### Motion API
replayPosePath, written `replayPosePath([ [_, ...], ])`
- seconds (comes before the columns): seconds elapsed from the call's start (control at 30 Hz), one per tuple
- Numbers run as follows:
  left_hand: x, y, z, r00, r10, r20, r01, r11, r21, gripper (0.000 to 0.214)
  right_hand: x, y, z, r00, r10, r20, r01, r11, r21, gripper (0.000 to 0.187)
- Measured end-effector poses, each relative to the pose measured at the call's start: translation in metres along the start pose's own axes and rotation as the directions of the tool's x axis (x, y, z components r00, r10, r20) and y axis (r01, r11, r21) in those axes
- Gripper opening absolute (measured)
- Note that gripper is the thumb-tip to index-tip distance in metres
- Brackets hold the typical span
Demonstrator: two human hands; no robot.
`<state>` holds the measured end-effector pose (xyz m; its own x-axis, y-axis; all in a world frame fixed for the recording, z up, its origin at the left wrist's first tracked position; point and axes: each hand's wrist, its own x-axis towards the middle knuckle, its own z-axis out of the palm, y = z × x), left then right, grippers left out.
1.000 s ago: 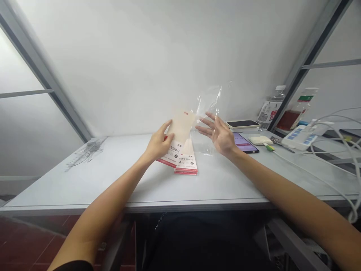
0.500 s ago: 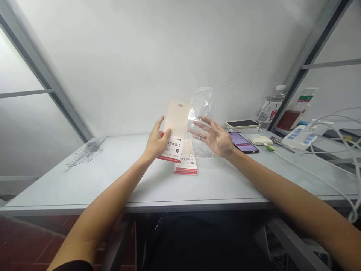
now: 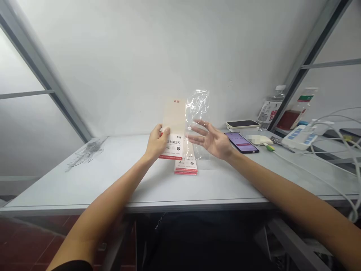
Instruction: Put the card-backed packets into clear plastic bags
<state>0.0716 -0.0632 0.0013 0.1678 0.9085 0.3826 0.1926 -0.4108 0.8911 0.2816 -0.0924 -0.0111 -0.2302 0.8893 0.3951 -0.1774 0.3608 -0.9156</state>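
White worktop (image 3: 84,184), centre of frame: your left hand (image 3: 155,143) grips a red-edged card packet (image 3: 173,130) upright; your right hand (image 3: 213,141) is open, fingers spread, by a clear plastic bag (image 3: 199,107). A loose grip risks dropping the packet onto the packet stack (image 3: 186,166).

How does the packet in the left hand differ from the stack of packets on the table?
The packet in the left hand stands upright in the air, while the stack lies flat on the table. The packet is a single one; the stack is several thick. The packet hides the upper part of the stack. Both are cream and white with red lower edges.
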Motion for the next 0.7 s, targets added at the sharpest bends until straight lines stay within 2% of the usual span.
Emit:
replayPosePath([
  [0.13,0.0012,0.0007,0.0,0.999,0.039,-0.023,-0.039,0.999,-0.004,0.025,-0.0015,-0.0007,0.003,0.999,0.047,-0.013,-0.047,0.999,-0.01,0.046],
  [0.37,0.0,0.0011,0.0002,0.993,0.107,-0.042,-0.107,0.994,-0.018,0.023,-0.0015,-0.0009,0.0007,0.991,0.105,0.085,-0.122,0.968,0.221,0.042],
  [0.57,-0.0018,0.0027,0.0012,0.992,0.119,-0.044,-0.122,0.989,-0.083,0.025,-0.0021,-0.0042,-0.0002,0.973,0.207,0.104,-0.226,0.945,0.236,0.046],
  [0.7,-0.0024,0.0044,0.0013,0.996,0.084,0.0,-0.083,0.984,-0.156,0.028,-0.0036,-0.0034,0.0002,0.963,0.223,0.154,-0.256,0.934,0.249,0.04],
])
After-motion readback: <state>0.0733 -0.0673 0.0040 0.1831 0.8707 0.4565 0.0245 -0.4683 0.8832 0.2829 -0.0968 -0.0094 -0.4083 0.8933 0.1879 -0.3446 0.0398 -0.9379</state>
